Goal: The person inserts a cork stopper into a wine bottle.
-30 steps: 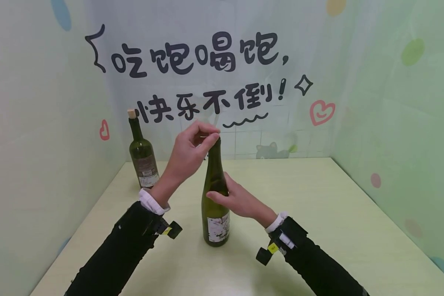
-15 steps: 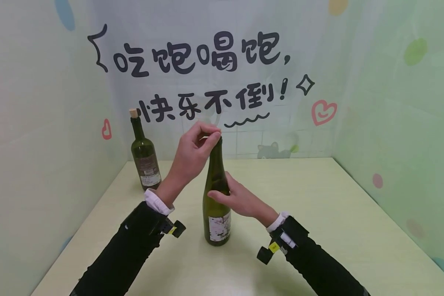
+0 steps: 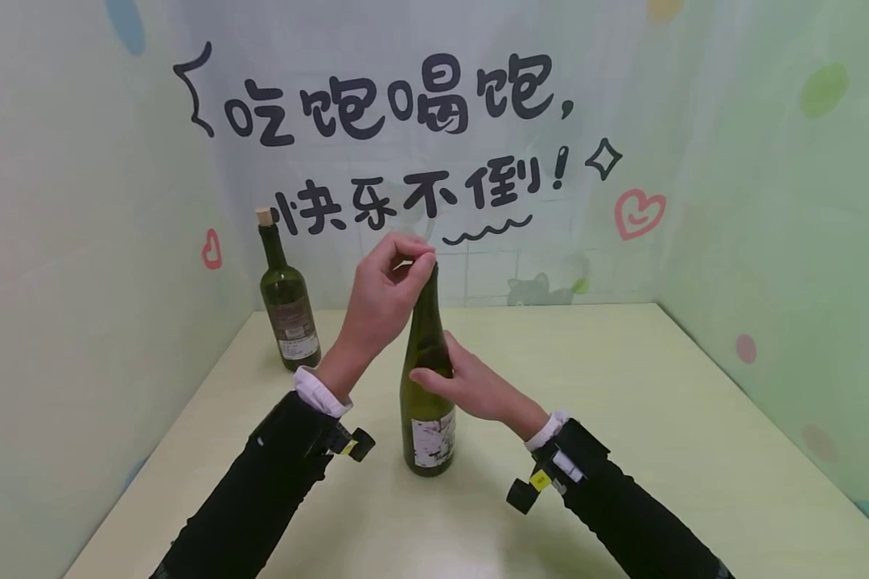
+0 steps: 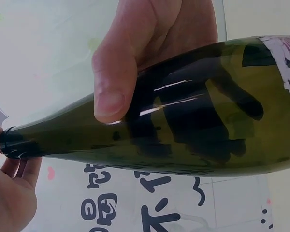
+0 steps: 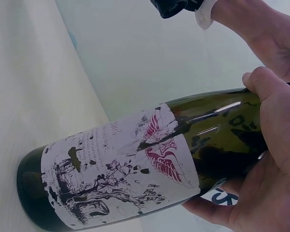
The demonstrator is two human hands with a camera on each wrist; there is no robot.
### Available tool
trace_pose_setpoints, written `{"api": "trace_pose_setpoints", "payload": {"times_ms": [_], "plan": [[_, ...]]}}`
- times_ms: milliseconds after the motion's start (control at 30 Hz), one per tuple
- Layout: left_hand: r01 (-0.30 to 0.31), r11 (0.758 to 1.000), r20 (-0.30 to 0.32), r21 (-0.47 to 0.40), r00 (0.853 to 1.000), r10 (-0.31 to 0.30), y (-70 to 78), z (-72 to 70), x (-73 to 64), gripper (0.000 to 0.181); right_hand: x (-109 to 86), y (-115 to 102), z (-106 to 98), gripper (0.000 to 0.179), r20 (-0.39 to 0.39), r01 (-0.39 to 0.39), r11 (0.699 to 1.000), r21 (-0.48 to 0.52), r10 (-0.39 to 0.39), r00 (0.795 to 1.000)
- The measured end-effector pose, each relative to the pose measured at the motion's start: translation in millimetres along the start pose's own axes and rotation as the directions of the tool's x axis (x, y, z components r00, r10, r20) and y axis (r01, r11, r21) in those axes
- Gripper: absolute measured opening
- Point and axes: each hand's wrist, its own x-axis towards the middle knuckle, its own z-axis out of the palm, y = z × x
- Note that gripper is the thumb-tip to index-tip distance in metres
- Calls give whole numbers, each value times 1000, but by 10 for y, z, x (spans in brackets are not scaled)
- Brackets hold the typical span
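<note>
A green glass wine bottle (image 3: pixel 418 398) stands upright on the table in the head view, its torn white label (image 5: pixel 121 169) turned toward the right wrist camera. My right hand (image 3: pixel 471 382) grips its body just above the label, thumb laid across the front. Up at the bottle's mouth (image 4: pixel 8 142) is my left hand (image 3: pixel 387 291), thumb and fingertips drawn together right at the rim. Those fingers cover the opening, and I cannot tell whether a small stopper sits between them. In the left wrist view the right thumb (image 4: pixel 113 94) presses on the glass shoulder.
Farther back on the left stands a second dark green wine bottle (image 3: pixel 286 301), with a cork (image 3: pixel 264 216) in its mouth. The pale table (image 3: pixel 586 386) meets printed cloth walls (image 3: pixel 768 209) at the left, right and back.
My left wrist has swung slightly to the right while its fingertips stay at the bottle's mouth. The right hand keeps its grip, and the whole head view has shifted a little.
</note>
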Motion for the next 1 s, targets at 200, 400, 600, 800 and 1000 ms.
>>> {"api": "trace_pose_setpoints", "payload": {"times_ms": [200, 400, 600, 800, 1000], "plan": [[37, 999, -17, 16, 999, -36, 233, 37, -21, 14, -15, -23, -6, 62, 2, -2, 1000, -9, 2, 1000], [69, 997, -19, -16, 997, -69, 255, 45, -22, 16, -11, -11, -1, 64, -3, 14, 1000, -20, -14, 1000], [75, 996, -12, -57, 997, -76, 79, 41, -24, 16, -9, -7, 17, 65, 3, 11, 1000, -10, -11, 1000], [53, 995, -29, -87, 998, -56, -75, 27, -20, 20, 3, -16, 26, 64, 7, 16, 1000, -2, -16, 1000], [16, 996, -25, -87, 1000, -19, -96, 57, -18, 19, -16, -5, 21, 64, -12, 2, 1000, -8, -2, 1000]]}}
